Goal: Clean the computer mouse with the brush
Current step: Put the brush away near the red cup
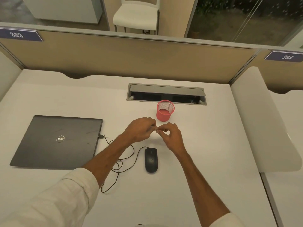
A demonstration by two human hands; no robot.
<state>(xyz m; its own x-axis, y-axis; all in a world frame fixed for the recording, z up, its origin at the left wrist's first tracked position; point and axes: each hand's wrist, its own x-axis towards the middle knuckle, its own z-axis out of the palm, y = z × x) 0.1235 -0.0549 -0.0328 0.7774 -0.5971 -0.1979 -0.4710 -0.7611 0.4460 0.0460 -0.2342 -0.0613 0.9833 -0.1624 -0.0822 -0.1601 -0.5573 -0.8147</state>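
Observation:
The black wired computer mouse (151, 160) lies on the white desk (188, 161), its cable (124, 159) looping left toward the laptop. My left hand (139, 130) and my right hand (172, 136) meet fingertip to fingertip above the desk, just beyond the mouse. Between them they pinch a small pale thing (155, 129). It is mostly hidden by the fingers, and I cannot tell whether it is the brush. Neither hand touches the mouse.
A pink mesh pen cup (165, 111) stands right behind my hands with a thin stick leaning inside. A closed dark laptop (57, 141) lies at the left. An open cable hatch (166, 94) sits at the back, below the beige partition (131, 58).

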